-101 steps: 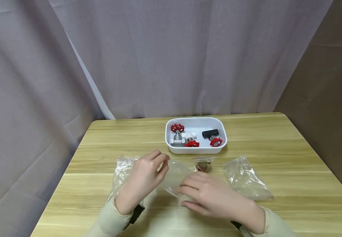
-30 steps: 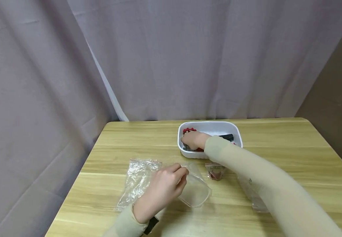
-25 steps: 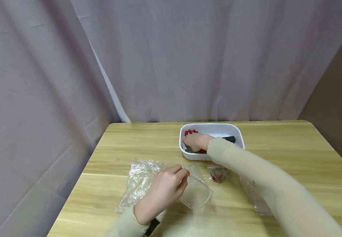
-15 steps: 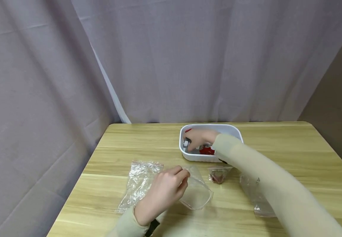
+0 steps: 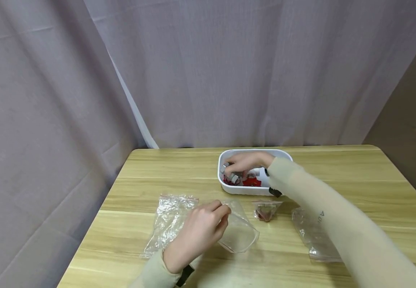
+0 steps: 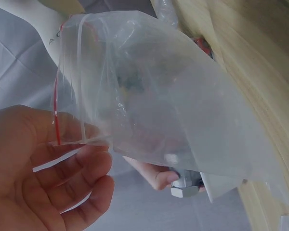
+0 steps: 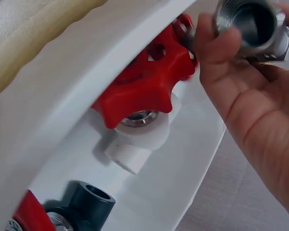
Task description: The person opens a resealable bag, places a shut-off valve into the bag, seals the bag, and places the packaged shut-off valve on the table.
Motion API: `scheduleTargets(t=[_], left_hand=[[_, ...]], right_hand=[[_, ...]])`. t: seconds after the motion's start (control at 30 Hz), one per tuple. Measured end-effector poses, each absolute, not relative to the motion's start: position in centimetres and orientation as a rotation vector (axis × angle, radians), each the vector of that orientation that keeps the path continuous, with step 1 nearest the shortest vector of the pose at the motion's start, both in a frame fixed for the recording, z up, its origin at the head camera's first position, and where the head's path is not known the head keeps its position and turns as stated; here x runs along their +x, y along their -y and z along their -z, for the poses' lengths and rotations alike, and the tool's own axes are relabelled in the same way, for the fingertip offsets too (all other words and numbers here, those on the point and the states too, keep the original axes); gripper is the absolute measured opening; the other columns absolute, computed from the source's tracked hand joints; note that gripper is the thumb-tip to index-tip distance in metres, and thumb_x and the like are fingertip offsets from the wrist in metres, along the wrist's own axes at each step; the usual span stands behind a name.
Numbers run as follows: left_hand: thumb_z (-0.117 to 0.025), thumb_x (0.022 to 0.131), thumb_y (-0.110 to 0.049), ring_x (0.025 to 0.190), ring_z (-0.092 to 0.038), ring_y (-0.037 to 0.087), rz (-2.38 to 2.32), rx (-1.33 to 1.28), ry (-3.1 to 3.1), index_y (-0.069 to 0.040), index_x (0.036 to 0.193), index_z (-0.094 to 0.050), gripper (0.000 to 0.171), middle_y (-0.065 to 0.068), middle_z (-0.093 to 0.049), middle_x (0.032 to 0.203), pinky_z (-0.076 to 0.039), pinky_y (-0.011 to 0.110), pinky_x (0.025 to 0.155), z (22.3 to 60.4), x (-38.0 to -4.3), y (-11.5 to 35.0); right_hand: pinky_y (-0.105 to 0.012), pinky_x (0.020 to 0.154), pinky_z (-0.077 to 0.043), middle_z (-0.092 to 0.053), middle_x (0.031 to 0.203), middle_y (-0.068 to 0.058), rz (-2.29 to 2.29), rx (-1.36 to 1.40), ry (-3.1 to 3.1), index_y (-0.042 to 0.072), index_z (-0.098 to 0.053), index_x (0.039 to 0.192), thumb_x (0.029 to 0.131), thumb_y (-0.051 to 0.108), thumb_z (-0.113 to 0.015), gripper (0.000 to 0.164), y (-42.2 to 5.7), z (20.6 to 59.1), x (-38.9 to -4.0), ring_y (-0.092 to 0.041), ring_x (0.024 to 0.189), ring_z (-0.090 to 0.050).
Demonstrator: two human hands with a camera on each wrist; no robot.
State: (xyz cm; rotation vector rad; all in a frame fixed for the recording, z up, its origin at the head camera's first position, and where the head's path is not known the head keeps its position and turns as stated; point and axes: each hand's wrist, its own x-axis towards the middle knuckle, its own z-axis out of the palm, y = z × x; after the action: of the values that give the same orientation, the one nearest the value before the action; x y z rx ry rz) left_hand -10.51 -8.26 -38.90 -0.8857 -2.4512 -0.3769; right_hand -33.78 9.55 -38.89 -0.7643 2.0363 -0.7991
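My left hand (image 5: 200, 232) pinches a clear zip bag (image 5: 240, 236) near its red-lined opening; the bag (image 6: 159, 96) hangs thin and see-through in the left wrist view. At the left end of the white tray (image 5: 247, 191), my right hand (image 5: 249, 161) grips a metal gate valve (image 7: 281, 44) by its silver body, the valve tilted over. Its red handwheel is mostly hidden behind other parts. Below the hand in the tray lie a white plastic valve (image 7: 149, 137) with a red handwheel (image 7: 139, 91) and a black valve (image 7: 91, 204).
Flat clear zip bags lie to the left (image 5: 173, 216) and right, the right-hand bag (image 5: 312, 236) partly under the sleeve. Between them, close before the tray, sits a small bag (image 5: 265, 212) with something reddish-brown inside. A grey curtain (image 5: 208, 72) hangs behind the wooden table (image 5: 164, 168).
My right hand has left the clear bag, reached into the tray and taken hold of the metal gate valve, now turned over. My left hand keeps pinching the bag.
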Motion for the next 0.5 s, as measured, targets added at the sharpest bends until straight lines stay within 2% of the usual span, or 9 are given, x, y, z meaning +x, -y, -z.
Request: scheduleTargets(t=[0.07, 0.17, 0.2, 0.3, 0.37, 0.5], left_hand=[[-0.074, 0.081, -0.005, 0.057, -0.049, 0.007, 0.378, -0.888, 2.457, -0.015, 0.087, -0.069, 0.013, -0.009, -0.056, 0.075, -0.043, 0.022, 0.05, 38.9, -10.4, 8.3], [-0.074, 0.081, -0.005, 0.058, -0.048, 0.007, 0.38, -0.894, 2.46, -0.015, 0.087, -0.069, 0.013, -0.009, -0.056, 0.075, -0.044, 0.022, 0.051, 38.9, -10.4, 8.3], [-0.074, 0.081, -0.005, 0.058, -0.048, 0.007, 0.379, -0.896, 2.459, -0.015, 0.087, -0.069, 0.013, -0.009, -0.056, 0.075, -0.044, 0.022, 0.051, 38.9, -10.3, 8.3], [-0.075, 0.081, -0.005, 0.057, -0.049, 0.007, 0.38, -0.903, 2.45, -0.015, 0.086, -0.069, 0.013, -0.008, -0.057, 0.075, -0.044, 0.023, 0.052, 39.0, -10.3, 8.3], [-0.075, 0.08, -0.004, 0.057, -0.049, 0.007, 0.385, -0.908, 2.442, -0.015, 0.086, -0.069, 0.013, -0.008, -0.058, 0.075, -0.045, 0.023, 0.052, 39.1, -10.3, 8.2], [-0.076, 0.08, -0.004, 0.057, -0.051, 0.008, 0.39, -0.916, 2.435, -0.014, 0.085, -0.069, 0.014, -0.007, -0.058, 0.074, -0.045, 0.023, 0.053, 39.2, -10.3, 8.1]], right_hand=[[-0.035, 0.065, -0.053, -0.057, 0.109, -0.014, 0.826, -0.717, -2.003, -0.003, -0.047, 0.129, 0.094, 0.029, -0.053, 0.047, -9.5, 39.0, -33.7, -0.018, 0.074, -0.06], [-0.035, 0.066, -0.054, -0.059, 0.111, -0.015, 0.845, -0.691, -2.003, 0.002, -0.042, 0.134, 0.096, 0.027, -0.052, 0.047, -9.4, 38.9, -33.6, -0.024, 0.078, -0.065], [-0.036, 0.066, -0.055, -0.06, 0.105, -0.014, 0.839, -0.693, -2.014, 0.003, -0.042, 0.13, 0.096, 0.027, -0.054, 0.043, -9.4, 38.8, -33.5, -0.025, 0.078, -0.066], [-0.04, 0.067, -0.059, -0.062, 0.1, -0.011, 0.8, -0.723, -2.094, 0.004, -0.043, 0.128, 0.095, 0.025, -0.064, 0.044, -9.1, 38.6, -33.0, -0.028, 0.078, -0.068], [-0.04, 0.065, -0.059, -0.061, 0.097, -0.01, 0.752, -0.749, -2.161, 0.002, -0.044, 0.127, 0.092, 0.025, -0.07, 0.049, -8.7, 38.5, -32.6, -0.026, 0.074, -0.068], [-0.035, 0.055, -0.055, -0.06, 0.09, -0.01, 0.601, -0.838, -2.348, 0.0, -0.046, 0.122, 0.087, 0.024, -0.073, 0.05, -7.9, 38.6, -31.5, -0.021, 0.06, -0.062]])
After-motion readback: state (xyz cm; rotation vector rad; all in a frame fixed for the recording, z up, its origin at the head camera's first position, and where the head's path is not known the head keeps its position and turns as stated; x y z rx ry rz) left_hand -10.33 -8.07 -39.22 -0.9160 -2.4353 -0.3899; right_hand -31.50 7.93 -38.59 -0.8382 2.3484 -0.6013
